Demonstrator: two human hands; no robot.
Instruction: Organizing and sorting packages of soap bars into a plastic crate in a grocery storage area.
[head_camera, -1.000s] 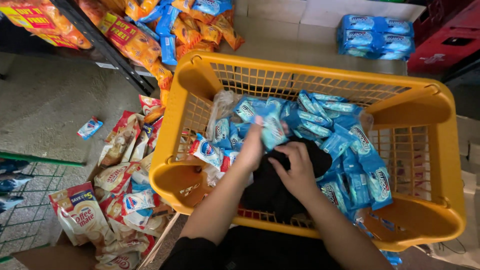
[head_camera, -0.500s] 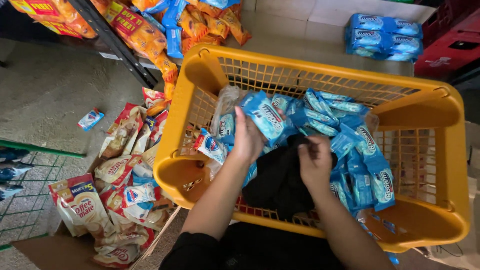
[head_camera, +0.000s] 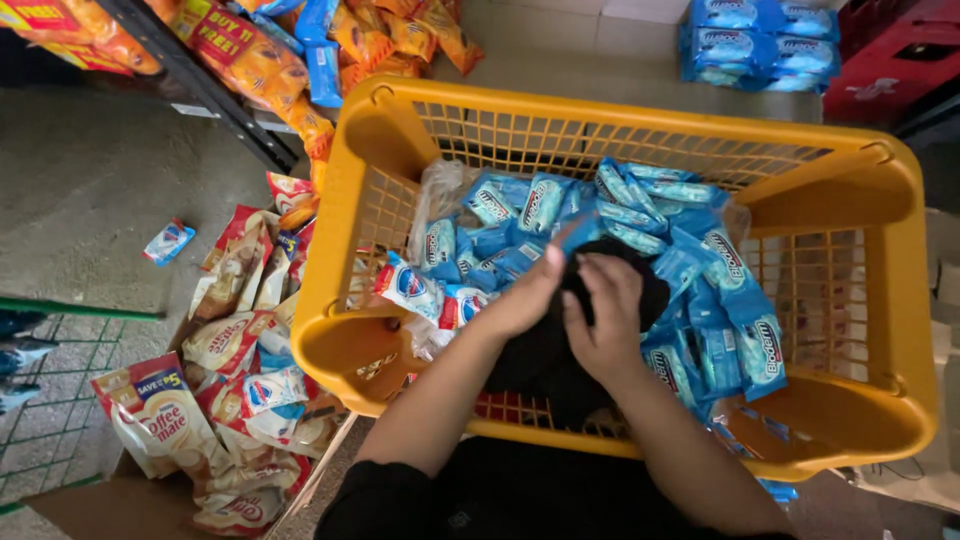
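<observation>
Over a yellow basket (head_camera: 880, 300) of blue snack packets (head_camera: 700, 260), the left hand (head_camera: 525, 295) and right hand (head_camera: 605, 320) both grip a black bag (head_camera: 545, 365), fingers curled closed.

Yellow plastic basket (head_camera: 860, 180) sits on floor, heaped with blue snack packets (head_camera: 700, 260). Both hands meet over black bag (head_camera: 545, 350) in basket's middle: left hand (head_camera: 525, 295) and right hand (head_camera: 600, 315) touching, fingers curled at bag's mouth. Cardboard box (head_camera: 90, 505) of cream-and-red sachets (head_camera: 225, 345) just beside basket's left side. Orange packets (head_camera: 255, 60) on rack beyond. Blue multipacks (head_camera: 755, 40) at far wall.
</observation>
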